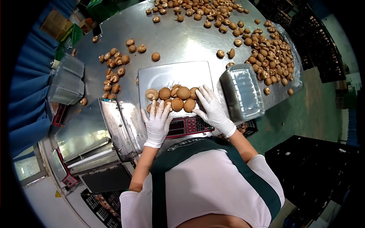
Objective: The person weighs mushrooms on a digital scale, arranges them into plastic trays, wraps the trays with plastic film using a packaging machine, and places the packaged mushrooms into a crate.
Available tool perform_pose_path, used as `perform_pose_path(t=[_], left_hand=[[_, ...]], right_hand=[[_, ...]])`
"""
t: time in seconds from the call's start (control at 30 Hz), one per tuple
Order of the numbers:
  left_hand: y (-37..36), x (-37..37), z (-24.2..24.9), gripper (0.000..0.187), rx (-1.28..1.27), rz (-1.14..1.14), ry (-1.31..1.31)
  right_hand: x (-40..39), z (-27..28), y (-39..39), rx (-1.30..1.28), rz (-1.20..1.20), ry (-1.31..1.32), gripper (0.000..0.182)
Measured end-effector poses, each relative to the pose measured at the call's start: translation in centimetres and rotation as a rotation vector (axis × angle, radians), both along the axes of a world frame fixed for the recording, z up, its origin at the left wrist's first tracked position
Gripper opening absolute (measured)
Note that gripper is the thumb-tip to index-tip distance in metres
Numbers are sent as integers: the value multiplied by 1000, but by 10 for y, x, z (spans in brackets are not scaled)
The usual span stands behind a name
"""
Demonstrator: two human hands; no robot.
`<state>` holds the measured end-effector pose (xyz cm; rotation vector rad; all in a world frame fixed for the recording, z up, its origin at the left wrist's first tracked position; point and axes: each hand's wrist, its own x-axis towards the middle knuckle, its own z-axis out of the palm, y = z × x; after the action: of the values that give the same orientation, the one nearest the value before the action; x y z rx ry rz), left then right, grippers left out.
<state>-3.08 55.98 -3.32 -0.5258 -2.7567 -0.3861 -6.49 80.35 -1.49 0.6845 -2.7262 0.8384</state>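
Brown mushrooms (177, 104) lie in two rows on the metal plate of a weighing scale (190, 72). At the near left end of the rows is my left hand (156, 124), white-gloved, its fingers spread and their tips touching the mushrooms. My right hand (213, 109), gloved the same way, reaches over the right end with fingers stretched out against the mushrooms there. Some mushrooms are partly hidden by my fingers. Below the plate shows the scale's red keypad panel (193, 124), with my left hand overlapping its left part.
Right of the scale stands a stack of clear plastic trays (243, 93); more clear trays (68, 78) are at the table's left. A large mushroom pile (272, 57) covers the right side, with others at the back and left. Black crates (315, 167) stand right of the metal table (167, 41).
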Motion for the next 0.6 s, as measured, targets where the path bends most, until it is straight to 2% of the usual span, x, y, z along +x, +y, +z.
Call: perform_pose_path(t=[0.23, 0.3, 0.37, 0.43, 0.57, 0.6], left_hand=[[-5, -8, -1, 48, 105, -54, -71], [-5, -8, -1, 46, 122, -50, -63], [-3, -7, 1, 45, 137, -41, -52], [-3, -7, 0, 44, 154, -38, -43], [-2, -7, -2, 44, 194, -20, -33], [-3, -7, -3, 45, 218, -17, -36]], right_hand=[[-7, 7, -19, -279, -10, -57, 60], [-11, 16, -30, -186, 61, 26, 61], [-13, 13, -42, 16, 65, 69, 62], [-16, 2, -51, 108, 58, 3, 63], [-20, 2, -55, 108, 90, -30, 60], [-19, 3, -53, 38, 111, -24, 58]])
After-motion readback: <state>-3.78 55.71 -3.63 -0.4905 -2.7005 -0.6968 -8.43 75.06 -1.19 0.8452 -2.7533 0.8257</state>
